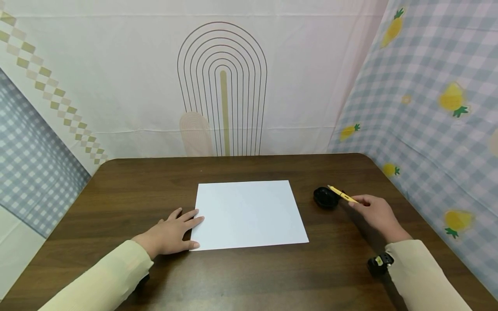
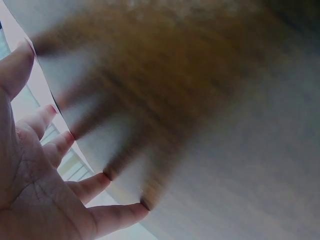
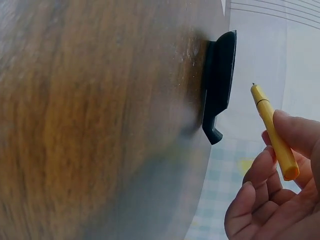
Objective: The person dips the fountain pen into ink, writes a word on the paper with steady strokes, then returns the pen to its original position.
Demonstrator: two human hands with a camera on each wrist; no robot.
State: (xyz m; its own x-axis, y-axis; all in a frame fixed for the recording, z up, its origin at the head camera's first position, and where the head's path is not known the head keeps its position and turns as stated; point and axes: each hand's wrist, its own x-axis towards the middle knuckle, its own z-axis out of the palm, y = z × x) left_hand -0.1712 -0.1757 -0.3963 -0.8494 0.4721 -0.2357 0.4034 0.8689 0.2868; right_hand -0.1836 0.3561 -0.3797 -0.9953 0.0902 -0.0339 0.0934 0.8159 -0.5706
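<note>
A blank white sheet of paper (image 1: pixel 249 216) lies on the brown wooden table (image 1: pixel 241 276). My left hand (image 1: pixel 168 235) rests at its left edge, fingers spread and fingertips touching the sheet and tabletop; the left wrist view shows the palm (image 2: pixel 35 185) raised off the surface. To the right, my right hand (image 1: pixel 379 216) pinches a yellow pen (image 1: pixel 342 194) between thumb and fingers above the table. The pen's tip (image 3: pixel 254 87) points away from the hand, toward the upper left. Just beyond the hand sits a small black dish (image 1: pixel 324 198) with a short bent handle (image 3: pixel 212 134).
Behind the table hangs a white cloth (image 1: pixel 128 77) printed with arches. Blue checked cloth with yellow fruit (image 1: pixel 428 142) drapes along the right side, and more checked cloth (image 1: pixel 35 160) hangs at the left. The table's far edge (image 1: pixel 241 156) runs below the cloth.
</note>
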